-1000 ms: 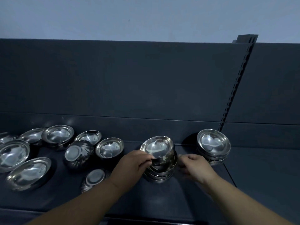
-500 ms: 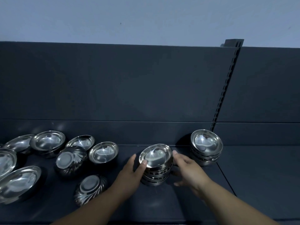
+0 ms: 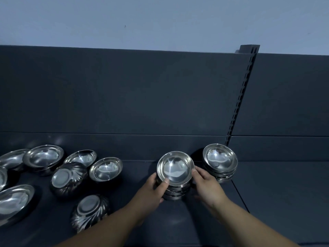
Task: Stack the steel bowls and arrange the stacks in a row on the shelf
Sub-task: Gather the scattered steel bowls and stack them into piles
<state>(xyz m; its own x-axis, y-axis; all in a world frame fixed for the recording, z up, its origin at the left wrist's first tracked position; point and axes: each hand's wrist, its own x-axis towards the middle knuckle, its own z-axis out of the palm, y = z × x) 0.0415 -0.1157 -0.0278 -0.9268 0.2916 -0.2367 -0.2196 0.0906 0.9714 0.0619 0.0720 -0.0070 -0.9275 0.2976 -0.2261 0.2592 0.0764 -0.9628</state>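
Both hands cup the middle stack (image 3: 175, 177) at lower centre: left hand (image 3: 153, 190) and right hand (image 3: 206, 187) curled around its sides. Slide it level toward the finished stack (image 3: 220, 162) (seemingly 4 bowls), keeping rims nested.

A pale blue-grey wall (image 3: 160, 18) fills the upper part of the frame. Below it, a dark grey back panel (image 3: 115, 90) spans the frame's middle, with a horizontal seam low down. A slotted upright post (image 3: 243, 90) runs diagonally at centre right, dividing two panel sections.
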